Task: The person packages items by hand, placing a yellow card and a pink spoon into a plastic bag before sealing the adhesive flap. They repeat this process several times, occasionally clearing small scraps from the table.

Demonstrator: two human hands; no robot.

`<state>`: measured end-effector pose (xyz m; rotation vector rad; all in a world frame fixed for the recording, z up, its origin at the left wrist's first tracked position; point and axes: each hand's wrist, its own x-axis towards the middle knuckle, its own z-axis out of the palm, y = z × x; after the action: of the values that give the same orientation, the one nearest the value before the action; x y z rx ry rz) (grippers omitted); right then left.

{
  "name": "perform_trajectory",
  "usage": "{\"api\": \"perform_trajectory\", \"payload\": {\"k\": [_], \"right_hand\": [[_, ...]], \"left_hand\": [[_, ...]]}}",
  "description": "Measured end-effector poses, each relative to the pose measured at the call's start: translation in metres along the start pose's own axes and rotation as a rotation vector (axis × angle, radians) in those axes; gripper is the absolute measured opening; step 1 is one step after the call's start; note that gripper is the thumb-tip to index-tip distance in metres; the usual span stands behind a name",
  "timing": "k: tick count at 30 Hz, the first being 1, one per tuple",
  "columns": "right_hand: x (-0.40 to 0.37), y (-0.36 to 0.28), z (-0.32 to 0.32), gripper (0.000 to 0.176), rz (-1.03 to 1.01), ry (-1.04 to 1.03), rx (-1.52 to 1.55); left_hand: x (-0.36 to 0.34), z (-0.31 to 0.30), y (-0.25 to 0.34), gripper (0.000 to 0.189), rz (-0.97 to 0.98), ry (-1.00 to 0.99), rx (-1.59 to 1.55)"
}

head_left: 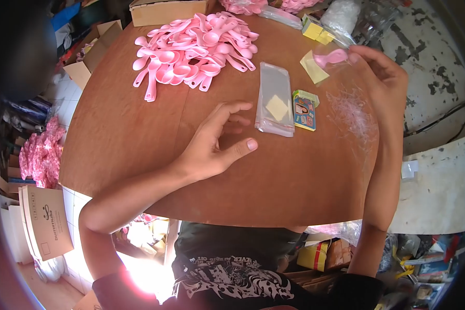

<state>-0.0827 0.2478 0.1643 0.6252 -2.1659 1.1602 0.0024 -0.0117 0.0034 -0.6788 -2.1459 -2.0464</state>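
Note:
My left hand (pixel 214 147) hovers over the middle of the wooden table, fingers apart and curved, nothing in it. Just right of its fingertips lies a stack of clear plastic bags (pixel 274 77) with a small yellow paper square (pixel 277 107) on top. My right hand (pixel 382 72), at the table's right side, has thumb and finger pinched at the end of a clear bag holding a pink measuring spoon (pixel 331 58). A yellow paper (pixel 314 68) shows beside that spoon. Beside the bag stack sits a small printed box (pixel 305 110).
A heap of pink measuring spoons (pixel 191 51) covers the table's far left. Behind it stands a cardboard box (pixel 165 11). Thin clear plastic strips (pixel 354 116) lie near the right edge. Yellow paper pads (pixel 316 30) sit at the back right. A worn wall (pixel 418 57) borders the right side.

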Motion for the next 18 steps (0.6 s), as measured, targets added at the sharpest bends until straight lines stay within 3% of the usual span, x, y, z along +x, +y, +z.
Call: {"api": "perform_trajectory", "payload": {"k": [7,9,10,11,12,13,16,18], "right_hand": [[0.002,-0.014,-0.003,0.014,-0.042,-0.059,0.073],[-0.011,-0.022,-0.007,0.017,0.023,-0.276,0.328],[-0.019,-0.028,-0.004,0.019,0.141,-0.397,0.587],[-0.03,-0.033,0.002,0.021,0.262,-0.514,0.846],[-0.043,-0.034,0.01,0.022,0.387,-0.556,0.922],[-0.058,-0.033,0.021,0.022,0.511,-0.599,0.997],[-0.089,-0.02,0.045,0.022,0.673,-0.623,1.012],[-0.101,-0.013,0.056,0.022,0.624,-0.651,0.665]], "left_hand": [[0.003,-0.003,-0.004,0.05,0.012,0.012,0.038],[0.003,-0.004,-0.006,0.048,0.055,0.037,0.097],[0.003,-0.005,-0.003,0.048,0.055,0.036,0.098],[0.003,-0.006,0.002,0.046,0.011,-0.001,-0.115],[0.003,-0.006,0.004,0.045,-0.036,-0.039,-0.328],[0.003,-0.006,0.004,0.045,-0.038,-0.04,-0.327],[0.002,-0.005,0.004,0.041,-0.075,-0.227,-0.621],[0.001,-0.005,0.009,0.039,-0.294,-0.239,-0.348]]}}
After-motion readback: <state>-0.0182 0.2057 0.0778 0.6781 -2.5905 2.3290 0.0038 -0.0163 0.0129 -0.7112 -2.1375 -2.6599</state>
